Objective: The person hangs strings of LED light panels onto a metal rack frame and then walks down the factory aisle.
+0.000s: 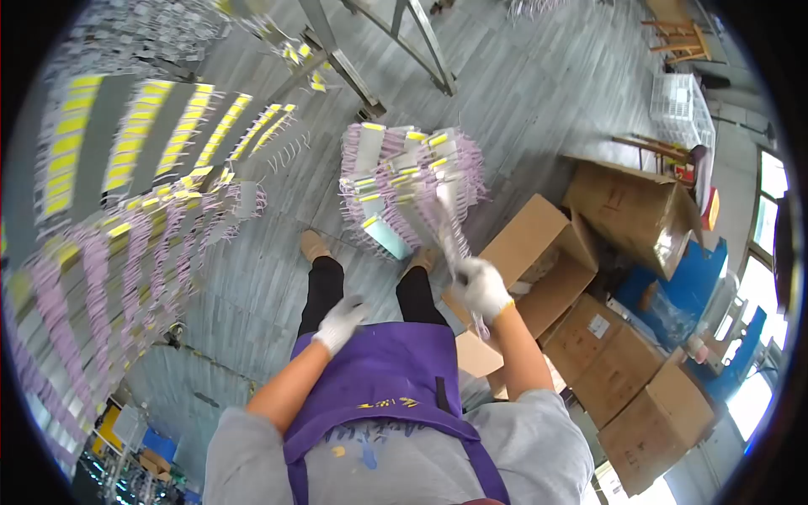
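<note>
My right hand [481,288], in a white glove, is closed on a fringed strip [453,236], pale with pinkish edges and smeared by motion. The strip runs from my fist up toward a heap of similar strips [404,181] on the floor, which have lilac fringes and yellow and grey ends. Whether it touches the heap I cannot tell. In a matching glove, my left hand [341,324] hangs before the purple apron [379,362], holding nothing, its fingers loosely apart.
To my left, a long rack or table bears rows of lilac-fringed strips [97,278] with yellow ends. On the right stand an open cardboard box [526,244] and several more cartons [631,210]. Metal legs [337,63] rise ahead; a white crate [680,105] is at the far right.
</note>
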The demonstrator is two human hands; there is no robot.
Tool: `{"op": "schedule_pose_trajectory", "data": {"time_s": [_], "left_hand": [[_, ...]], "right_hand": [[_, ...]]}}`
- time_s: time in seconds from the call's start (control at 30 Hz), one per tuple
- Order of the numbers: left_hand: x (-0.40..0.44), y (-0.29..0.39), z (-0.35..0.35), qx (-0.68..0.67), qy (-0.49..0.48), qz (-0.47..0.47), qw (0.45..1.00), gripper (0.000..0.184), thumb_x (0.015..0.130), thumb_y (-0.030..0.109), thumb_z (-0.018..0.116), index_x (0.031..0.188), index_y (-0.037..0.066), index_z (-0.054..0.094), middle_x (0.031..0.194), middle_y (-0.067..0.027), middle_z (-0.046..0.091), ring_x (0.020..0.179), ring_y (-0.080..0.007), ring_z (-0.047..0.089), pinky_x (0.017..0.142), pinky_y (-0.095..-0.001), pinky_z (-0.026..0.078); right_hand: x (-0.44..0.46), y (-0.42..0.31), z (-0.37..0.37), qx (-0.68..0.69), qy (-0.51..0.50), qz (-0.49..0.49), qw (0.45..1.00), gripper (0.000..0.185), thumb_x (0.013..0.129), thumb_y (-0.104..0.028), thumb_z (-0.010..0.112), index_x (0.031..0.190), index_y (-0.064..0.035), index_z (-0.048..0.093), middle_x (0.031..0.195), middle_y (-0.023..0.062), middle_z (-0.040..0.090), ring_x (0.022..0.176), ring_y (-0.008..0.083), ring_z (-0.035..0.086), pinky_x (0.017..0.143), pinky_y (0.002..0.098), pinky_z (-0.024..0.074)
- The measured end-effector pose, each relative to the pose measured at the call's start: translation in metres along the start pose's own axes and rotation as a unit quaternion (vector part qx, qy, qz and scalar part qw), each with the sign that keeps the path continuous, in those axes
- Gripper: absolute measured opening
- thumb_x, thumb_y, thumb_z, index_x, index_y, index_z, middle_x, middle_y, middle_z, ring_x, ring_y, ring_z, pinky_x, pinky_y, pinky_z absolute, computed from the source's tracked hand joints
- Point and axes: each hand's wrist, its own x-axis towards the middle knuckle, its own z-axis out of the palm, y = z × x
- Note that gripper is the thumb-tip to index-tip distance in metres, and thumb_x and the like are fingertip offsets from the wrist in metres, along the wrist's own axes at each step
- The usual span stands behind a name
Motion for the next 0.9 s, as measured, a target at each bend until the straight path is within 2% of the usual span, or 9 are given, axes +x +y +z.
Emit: {"op": "schedule_pose_trajectory", "data": {"time_s": [0.17, 0.23, 0.3, 0.37, 0.43, 0.5, 0.57, 0.77, 0.9], "left_hand": [[-0.049, 0.086, 0.065, -0.42, -0.295, -0.084, 0.854, 0.065, 0.095, 0.044, 0.058, 0.138, -0.002, 0.044, 0.135, -0.0169, 0.053, 0.12, -0.0308, 0.054, 0.106, -0.0396, 0.042], [-0.102, 0.114, 0.049, -0.493, -0.3, -0.173, 0.798, 0.054, 0.093, 0.031, 0.062, 0.132, -0.005, 0.049, 0.124, -0.0165, 0.06, 0.109, -0.0271, 0.061, 0.1, -0.0384, 0.048], [-0.155, 0.133, 0.029, -0.224, -0.113, 0.032, 0.968, 0.044, 0.088, 0.013, 0.064, 0.128, -0.004, 0.053, 0.116, -0.0144, 0.064, 0.1, -0.0235, 0.065, 0.088, -0.0363, 0.055], [-0.164, 0.119, 0.003, -0.213, -0.062, 0.096, 0.97, 0.048, 0.082, -0.001, 0.063, 0.129, 0.0, 0.053, 0.112, -0.0103, 0.065, 0.098, -0.0211, 0.065, 0.081, -0.0353, 0.056], [-0.164, 0.094, -0.024, -0.16, -0.01, 0.232, 0.959, 0.045, 0.078, 0.004, 0.061, 0.122, -0.007, 0.055, 0.106, -0.0128, 0.067, 0.092, -0.0207, 0.065, 0.078, -0.0332, 0.054], [-0.207, 0.103, -0.052, -0.118, 0.023, 0.312, 0.942, 0.047, 0.076, 0.008, 0.063, 0.12, -0.007, 0.056, 0.104, -0.0127, 0.066, 0.09, -0.0189, 0.064, 0.077, -0.0308, 0.053], [-0.248, 0.111, -0.08, -0.14, 0.006, 0.32, 0.937, 0.047, 0.077, 0.009, 0.063, 0.12, -0.008, 0.055, 0.103, -0.0125, 0.066, 0.088, -0.0165, 0.063, 0.077, -0.0307, 0.053], [-0.294, 0.098, -0.161, -0.081, 0.036, 0.308, 0.947, 0.046, 0.082, 0.013, 0.067, 0.123, -0.006, 0.057, 0.096, -0.0104, 0.068, 0.085, -0.0134, 0.064, 0.075, -0.03, 0.053], [-0.302, 0.09, -0.191, -0.141, 0.014, 0.379, 0.914, 0.052, 0.084, 0.012, 0.068, 0.131, -0.003, 0.052, 0.107, -0.0079, 0.067, 0.089, -0.0146, 0.063, 0.079, -0.031, 0.053]], "right_hand": [[-0.064, -0.176, -0.053, 0.054, -0.192, -0.303, 0.932, 0.012, 0.064, -0.004, 0.066, 0.071, -0.005, 0.056, 0.071, 0.0118, 0.057, 0.067, 0.0324, 0.06, 0.062, 0.0422, 0.0498], [-0.085, -0.219, -0.053, 0.039, -0.242, -0.35, 0.904, 0.013, 0.064, -0.003, 0.067, 0.07, -0.0045, 0.055, 0.073, 0.0107, 0.057, 0.068, 0.0317, 0.06, 0.063, 0.042, 0.0504], [-0.099, -0.254, -0.06, 0.079, -0.245, -0.386, 0.886, 0.012, 0.072, -0.004, 0.069, 0.081, -0.0039, 0.062, 0.079, 0.0095, 0.062, 0.076, 0.0275, 0.063, 0.069, 0.0384, 0.0526], [-0.104, -0.281, -0.077, 0.214, -0.325, -0.191, 0.901, 0.02, 0.079, -0.007, 0.068, 0.098, -0.0034, 0.066, 0.09, 0.012, 0.068, 0.082, 0.0268, 0.065, 0.077, 0.0346, 0.0538], [-0.081, -0.265, -0.06, 0.257, -0.123, -0.128, 0.95, 0.039, 0.085, -0.024, 0.07, 0.12, -0.0084, 0.061, 0.101, 0.0158, 0.069, 0.091, 0.0299, 0.067, 0.079, 0.04, 0.0542], [-0.056, -0.258, -0.059, -0.196, 0.125, -0.092, 0.968, 0.051, 0.086, -0.036, 0.067, 0.127, -0.0072, 0.056, 0.104, 0.0175, 0.069, 0.097, 0.0335, 0.067, 0.083, 0.0414, 0.0529], [-0.039, -0.257, -0.056, -0.173, 0.077, 0.017, 0.982, 0.054, 0.086, -0.044, 0.063, 0.125, -0.0073, 0.059, 0.11, 0.0203, 0.068, 0.102, 0.0366, 0.065, 0.088, 0.0412, 0.0511], [-0.026, -0.334, -0.01, 0.038, 0.01, -0.011, 0.999, 0.057, 0.085, -0.044, 0.059, 0.127, -0.005, 0.062, 0.116, 0.0192, 0.068, 0.111, 0.0299, 0.063, 0.095, 0.0352, 0.047], [-0.012, -0.374, 0.003, 0.038, -0.01, 0.059, 0.998, 0.051, 0.081, -0.036, 0.066, 0.118, -0.0015, 0.067, 0.1, 0.014, 0.071, 0.089, 0.0216, 0.066, 0.081, 0.0333, 0.0503]]}}
